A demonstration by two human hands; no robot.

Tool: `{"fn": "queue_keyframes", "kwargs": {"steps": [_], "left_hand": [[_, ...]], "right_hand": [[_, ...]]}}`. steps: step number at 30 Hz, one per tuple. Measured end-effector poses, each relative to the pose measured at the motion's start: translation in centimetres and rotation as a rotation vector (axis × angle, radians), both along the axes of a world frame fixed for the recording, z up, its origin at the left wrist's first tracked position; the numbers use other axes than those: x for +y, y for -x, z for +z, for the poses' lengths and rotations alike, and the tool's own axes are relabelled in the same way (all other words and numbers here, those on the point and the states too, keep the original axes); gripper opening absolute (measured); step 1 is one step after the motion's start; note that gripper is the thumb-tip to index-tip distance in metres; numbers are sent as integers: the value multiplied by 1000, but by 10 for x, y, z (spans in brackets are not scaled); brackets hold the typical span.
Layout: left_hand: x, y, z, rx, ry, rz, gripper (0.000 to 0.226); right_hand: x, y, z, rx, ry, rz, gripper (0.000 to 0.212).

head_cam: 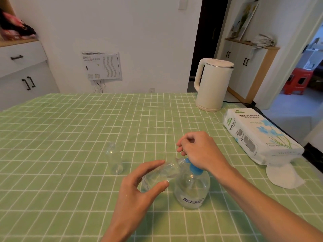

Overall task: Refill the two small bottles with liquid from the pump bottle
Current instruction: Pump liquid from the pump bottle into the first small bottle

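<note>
Step in hand: filling bottle 1 of 2, by my reading.
Left hand (139,187): grips a small clear plastic bottle (161,172), tilted, its mouth against the spout.
Right hand (199,151): loosely curled, pressing on the blue pump head (194,169); not clenched.
Clear round pump bottle (192,189): upright on the green checked tablecloth (70,137).
Second small clear bottle (114,158): uncapped, upright, apart to the left, looks near empty.
Left to do: bottle 2; caps not in view.

L hand (139,186) tilting small bottle (157,173), pump bottle (192,187)
</note>
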State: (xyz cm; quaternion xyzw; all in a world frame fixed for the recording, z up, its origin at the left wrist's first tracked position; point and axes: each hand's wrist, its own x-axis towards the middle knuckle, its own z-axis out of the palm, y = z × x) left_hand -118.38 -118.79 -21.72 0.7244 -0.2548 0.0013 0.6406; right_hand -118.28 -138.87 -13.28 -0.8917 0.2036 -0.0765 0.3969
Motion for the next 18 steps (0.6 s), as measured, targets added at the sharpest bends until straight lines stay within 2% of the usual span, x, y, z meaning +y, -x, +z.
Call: {"fn": "queue_keyframes", "kwargs": {"steps": [13, 18], "left_hand": [[3, 0, 2, -10, 3, 2, 43], [2, -1, 1, -21, 3, 6, 43]], "right_hand": [[1, 0, 14, 8, 97, 2, 25], [-1, -1, 8, 0, 16, -12, 27]]}}
